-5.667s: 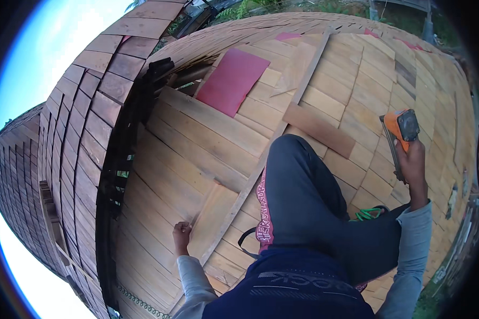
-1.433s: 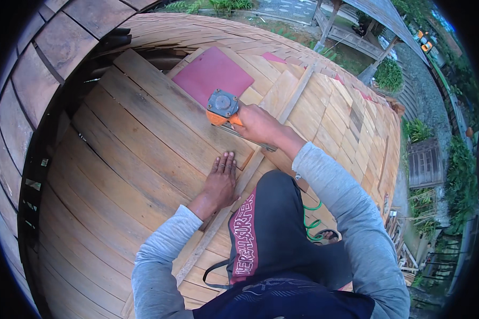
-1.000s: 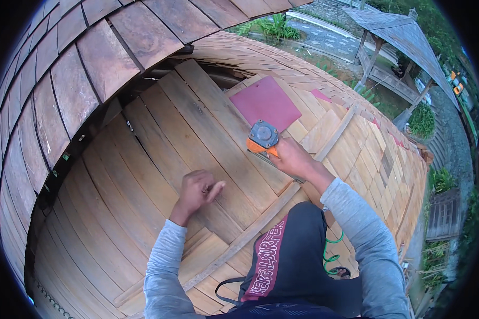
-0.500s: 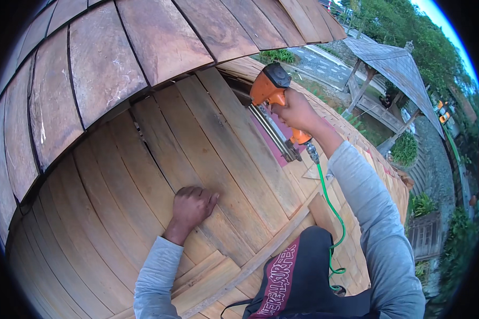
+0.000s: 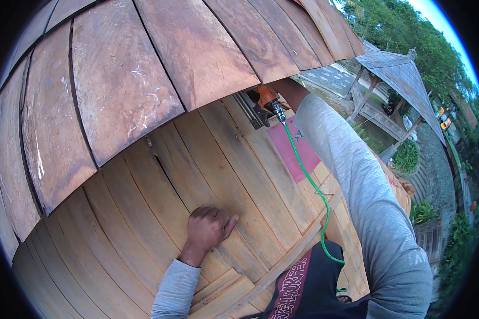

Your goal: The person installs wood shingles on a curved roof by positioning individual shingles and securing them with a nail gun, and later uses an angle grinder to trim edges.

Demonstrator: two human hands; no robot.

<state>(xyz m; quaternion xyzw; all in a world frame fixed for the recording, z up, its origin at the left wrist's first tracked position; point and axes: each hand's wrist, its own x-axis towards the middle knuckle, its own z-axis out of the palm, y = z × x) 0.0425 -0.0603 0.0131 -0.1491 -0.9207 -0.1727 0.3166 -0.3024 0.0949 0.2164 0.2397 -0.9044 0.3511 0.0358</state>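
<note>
My left hand point(image 5: 210, 228) rests knuckles-down, fingers curled with nothing visible in them, on the long wooden planks point(image 5: 159, 223) that slope beneath me. My right hand point(image 5: 286, 91) reaches under the overhanging edge of weathered shingles point(image 5: 122, 74) and grips the orange and black nail gun point(image 5: 267, 97). The eave hides the tool's top and most of that hand's fingers. A green air hose point(image 5: 316, 189) runs from the gun's metal coupling down past my knee. A pink-red sheet point(image 5: 286, 151) lies behind the hose.
A wooden batten point(image 5: 285, 263) crosses the planks near my leg point(image 5: 330, 255), beside loose short boards point(image 5: 229, 290). The shingled overhang fills the upper left. Down to the right, beyond the roof's edge, are a gazebo point(image 5: 391, 66), plants and a gravel path.
My right hand with the nail gun has moved up under the overhang, now partly hidden. The view has shifted toward the overhang. My left hand stays curled on the planks.
</note>
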